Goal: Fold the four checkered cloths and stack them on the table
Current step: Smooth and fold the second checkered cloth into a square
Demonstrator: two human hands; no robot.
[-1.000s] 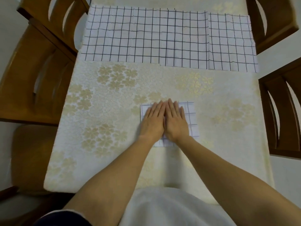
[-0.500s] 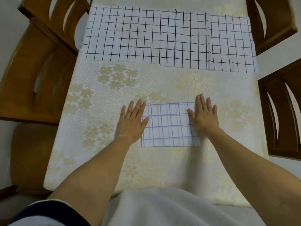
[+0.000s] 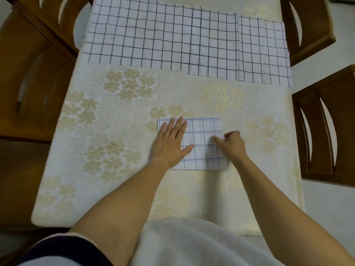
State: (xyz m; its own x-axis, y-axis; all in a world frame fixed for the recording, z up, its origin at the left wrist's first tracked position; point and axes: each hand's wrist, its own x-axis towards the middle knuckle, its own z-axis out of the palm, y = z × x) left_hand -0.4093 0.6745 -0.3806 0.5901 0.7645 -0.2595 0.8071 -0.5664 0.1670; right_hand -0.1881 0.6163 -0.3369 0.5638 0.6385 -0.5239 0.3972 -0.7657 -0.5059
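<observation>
checkered cloth, folded down to a small rectangle, lies on the near middle of the counter, just in front of the person, where both arms reach it without stretching. left hand lies flat on the cloth's left part, its fingers straight and a little spread, holding nothing; it most likely works as a weight so the layers do not slide. right hand is at the cloth's right edge with its fingers curled in, and they seem to pinch that edge, though blur hides the exact grip. judging by this, the step in hand is either one more fold from right to left or a tidying of that edge. unfolded cloths lie spread flat and overlapping along the far end, touching one another and well apart from the folded one, which leaves a bare stretch of flowered tablecloth between as working room. wooden chairs stand at the left and right sides. most of the task seems left to do.
</observation>
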